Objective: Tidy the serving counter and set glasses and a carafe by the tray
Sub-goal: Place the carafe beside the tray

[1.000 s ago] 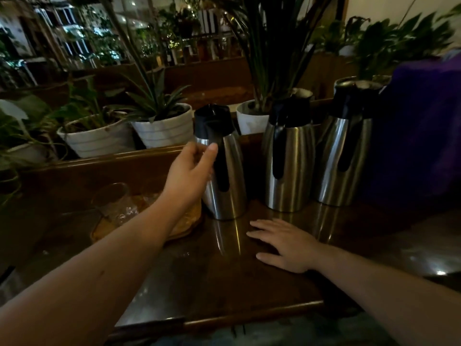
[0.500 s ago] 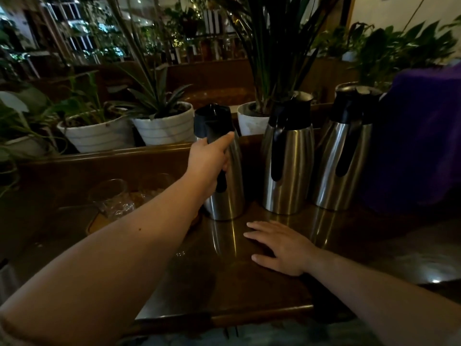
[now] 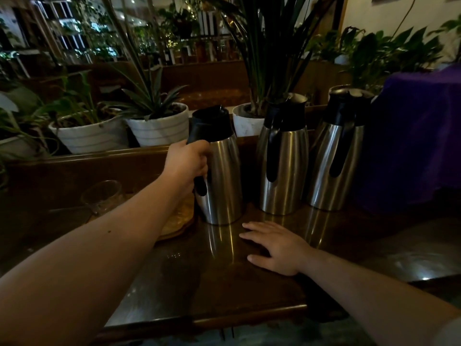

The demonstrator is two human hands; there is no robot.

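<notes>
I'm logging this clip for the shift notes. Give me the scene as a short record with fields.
left hand: closed around the black handle of the leftmost carafe
right hand: flat on the counter, holding nothing
other carafes: two, to the right
tray: beside the held carafe, a glass at its left

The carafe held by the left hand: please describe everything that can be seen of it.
The leftmost carafe of three has a shiny steel body that narrows upward, a black plastic top with a spout, and a black handle. The left hand is closed around that handle. It leans slightly, its base on or just above the dark wooden counter, beside the tray.
</notes>
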